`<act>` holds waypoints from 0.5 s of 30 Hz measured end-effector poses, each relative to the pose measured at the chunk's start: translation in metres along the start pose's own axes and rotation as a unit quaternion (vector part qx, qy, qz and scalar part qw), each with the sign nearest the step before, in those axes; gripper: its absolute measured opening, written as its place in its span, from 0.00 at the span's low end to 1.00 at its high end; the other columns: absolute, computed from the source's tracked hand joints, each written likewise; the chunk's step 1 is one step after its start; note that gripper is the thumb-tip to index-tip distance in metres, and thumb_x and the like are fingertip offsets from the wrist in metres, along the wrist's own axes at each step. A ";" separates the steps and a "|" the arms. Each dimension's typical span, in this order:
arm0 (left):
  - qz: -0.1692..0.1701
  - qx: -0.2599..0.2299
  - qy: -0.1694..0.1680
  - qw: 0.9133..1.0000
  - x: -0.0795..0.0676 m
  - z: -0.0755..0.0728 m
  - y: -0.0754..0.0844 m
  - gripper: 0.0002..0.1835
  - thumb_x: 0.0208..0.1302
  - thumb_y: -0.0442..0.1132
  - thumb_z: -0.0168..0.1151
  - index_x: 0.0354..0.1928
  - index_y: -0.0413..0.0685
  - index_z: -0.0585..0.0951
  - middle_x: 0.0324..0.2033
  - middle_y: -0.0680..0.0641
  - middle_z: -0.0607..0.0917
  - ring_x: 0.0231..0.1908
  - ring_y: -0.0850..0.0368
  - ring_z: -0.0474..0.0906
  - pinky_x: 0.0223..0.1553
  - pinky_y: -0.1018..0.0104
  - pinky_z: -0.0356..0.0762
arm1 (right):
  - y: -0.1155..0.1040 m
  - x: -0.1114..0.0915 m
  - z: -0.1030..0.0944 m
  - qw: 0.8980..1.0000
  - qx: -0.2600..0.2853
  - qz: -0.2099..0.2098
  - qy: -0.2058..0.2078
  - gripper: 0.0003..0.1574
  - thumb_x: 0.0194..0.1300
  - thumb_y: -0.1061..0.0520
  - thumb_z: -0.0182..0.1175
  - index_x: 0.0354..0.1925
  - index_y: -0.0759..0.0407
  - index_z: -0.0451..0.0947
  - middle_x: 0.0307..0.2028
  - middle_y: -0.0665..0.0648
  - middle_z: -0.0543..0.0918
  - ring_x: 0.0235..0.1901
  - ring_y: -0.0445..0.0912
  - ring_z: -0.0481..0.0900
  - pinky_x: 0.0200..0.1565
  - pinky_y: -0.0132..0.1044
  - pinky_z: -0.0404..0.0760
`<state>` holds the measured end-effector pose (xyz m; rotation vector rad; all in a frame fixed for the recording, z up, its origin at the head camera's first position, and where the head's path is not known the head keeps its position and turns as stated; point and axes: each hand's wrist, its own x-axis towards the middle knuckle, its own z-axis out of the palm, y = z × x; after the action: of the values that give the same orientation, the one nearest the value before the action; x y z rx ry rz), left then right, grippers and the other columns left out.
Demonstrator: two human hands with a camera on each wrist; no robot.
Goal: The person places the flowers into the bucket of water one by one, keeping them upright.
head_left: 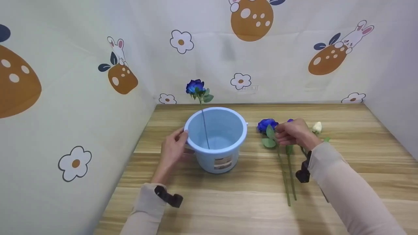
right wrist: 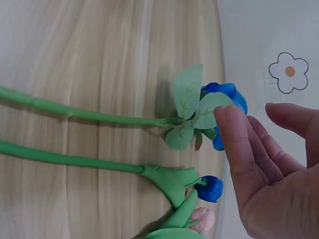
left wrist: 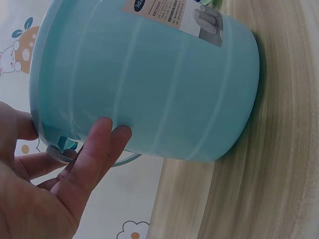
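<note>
A light-blue bucket (head_left: 205,160) with a printed label stands upright beside the left hand (head_left: 173,147), which grips its rim; in it a blue rose (head_left: 195,87) leans, bloom above the far rim, on the left hand's side. A second blue rose (head_left: 267,125), pale-leaved, lies flat by the right hand's (head_left: 295,132) fingertips, a blue bud (right wrist: 212,189) below that hand, a pale bud (head_left: 317,127) just right of it
</note>
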<state>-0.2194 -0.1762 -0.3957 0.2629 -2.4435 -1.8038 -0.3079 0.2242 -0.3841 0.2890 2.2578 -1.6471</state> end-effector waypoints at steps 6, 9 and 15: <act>0.030 0.016 0.013 0.999 0.001 0.001 -0.001 0.27 0.80 0.49 0.54 0.73 0.43 0.76 0.49 0.32 0.88 0.31 0.42 0.92 0.28 0.57 0.92 | 0.009 0.002 0.000 1.000 -0.010 0.016 0.009 0.14 0.70 0.60 0.63 0.45 0.72 0.83 0.25 0.55 0.89 0.24 0.45 0.90 0.37 0.41 0.94; 0.024 0.017 0.010 1.000 0.001 0.000 -0.001 0.27 0.80 0.49 0.53 0.74 0.44 0.76 0.50 0.33 0.87 0.32 0.42 0.92 0.29 0.58 0.92 | 0.013 0.003 0.001 0.999 -0.018 0.027 0.012 0.13 0.69 0.61 0.64 0.45 0.72 0.83 0.25 0.55 0.89 0.24 0.44 0.90 0.35 0.40 0.94; 0.026 0.031 0.012 0.999 0.002 0.000 -0.001 0.27 0.81 0.49 0.53 0.74 0.45 0.76 0.51 0.34 0.87 0.34 0.44 0.91 0.32 0.59 0.92 | 0.020 0.004 0.002 0.999 -0.031 0.036 0.013 0.14 0.69 0.60 0.64 0.45 0.72 0.80 0.24 0.56 0.88 0.23 0.45 0.89 0.35 0.42 0.94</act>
<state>-0.2210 -0.1767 -0.3970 0.2229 -2.4681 -1.6967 -0.3045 0.2277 -0.4036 0.3750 2.2853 -1.5426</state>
